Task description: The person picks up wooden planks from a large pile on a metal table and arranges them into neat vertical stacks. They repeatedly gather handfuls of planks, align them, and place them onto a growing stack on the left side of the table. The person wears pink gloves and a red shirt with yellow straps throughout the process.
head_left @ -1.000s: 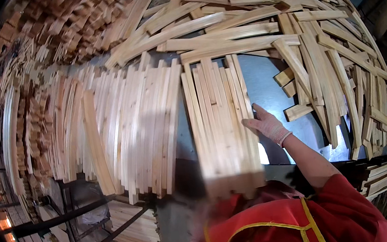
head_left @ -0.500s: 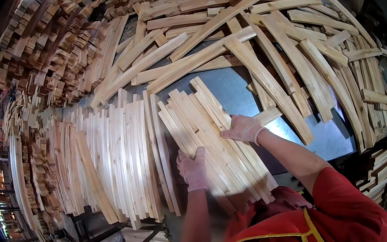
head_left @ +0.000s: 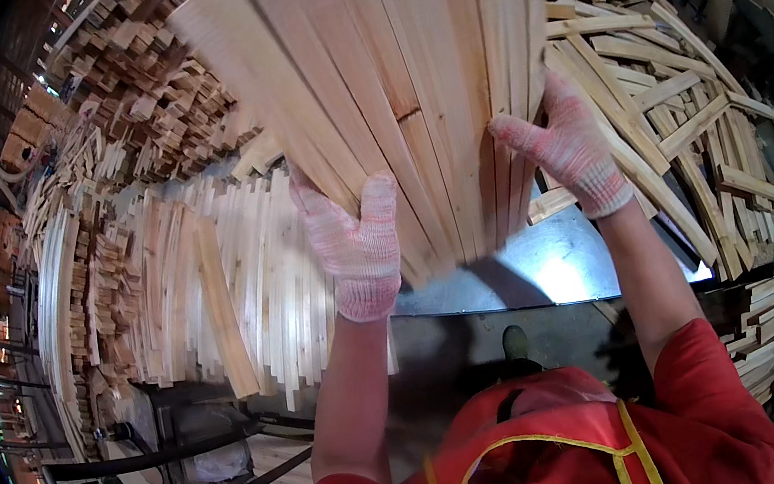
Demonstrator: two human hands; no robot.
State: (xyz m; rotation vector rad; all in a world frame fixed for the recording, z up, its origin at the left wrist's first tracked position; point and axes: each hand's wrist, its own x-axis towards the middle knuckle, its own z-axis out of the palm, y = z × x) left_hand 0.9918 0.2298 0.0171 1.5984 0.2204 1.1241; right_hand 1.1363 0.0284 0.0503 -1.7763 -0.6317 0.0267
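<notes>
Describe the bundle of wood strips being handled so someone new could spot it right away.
Start at the shiny metal table ringed by heaps of pale wood strips. Above its near edge, the bundle of wood strips is clasped between the gloved left hand and right hand. Unlike the loose heaps, it is lifted up and fans toward the camera.

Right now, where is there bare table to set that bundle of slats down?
One bare patch: the grey tabletop under the lifted bundle, between the row of slats on the left and the criss-crossed pile on the right. Everywhere else is crowded with wood.
</notes>
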